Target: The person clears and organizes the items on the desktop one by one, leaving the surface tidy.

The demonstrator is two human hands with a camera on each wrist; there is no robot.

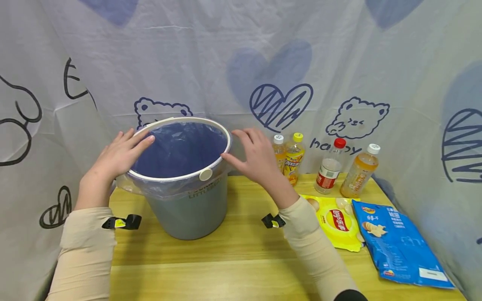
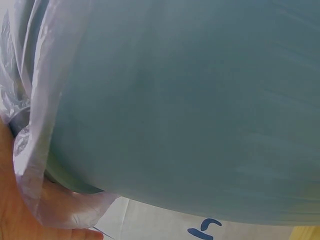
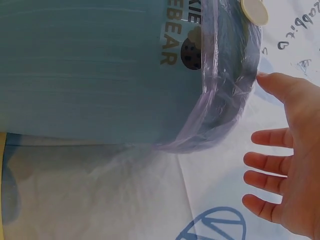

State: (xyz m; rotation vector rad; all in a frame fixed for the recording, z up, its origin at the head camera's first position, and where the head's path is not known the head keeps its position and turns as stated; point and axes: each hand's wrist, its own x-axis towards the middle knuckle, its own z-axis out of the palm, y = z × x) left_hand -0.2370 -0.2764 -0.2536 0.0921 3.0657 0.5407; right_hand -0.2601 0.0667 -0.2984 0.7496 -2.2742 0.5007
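A blue-grey trash bin (image 1: 188,217) stands on the table, with a white ring (image 1: 178,177) around its mouth. Its thin clear bag (image 1: 162,190) lines the inside and folds down over the outer wall. At the left side of the rim, my left hand (image 1: 116,156) lies over the ring with fingers extended; in the left wrist view the loose bag edge (image 2: 70,210) overlaps that hand. On the opposite side, the right hand (image 1: 256,156) has its thumb tip right at the rim. Its other fingers (image 3: 270,162) spread apart beside the bin, with nothing between them.
Behind my right hand stand several drink bottles, among them a red-capped one (image 1: 328,171) and an orange one (image 1: 359,173). A yellow chip bag (image 1: 339,223) and a blue chip bag (image 1: 403,246) lie at the right of the wooden table (image 1: 180,276). Printed cloth (image 1: 211,62) hangs behind.
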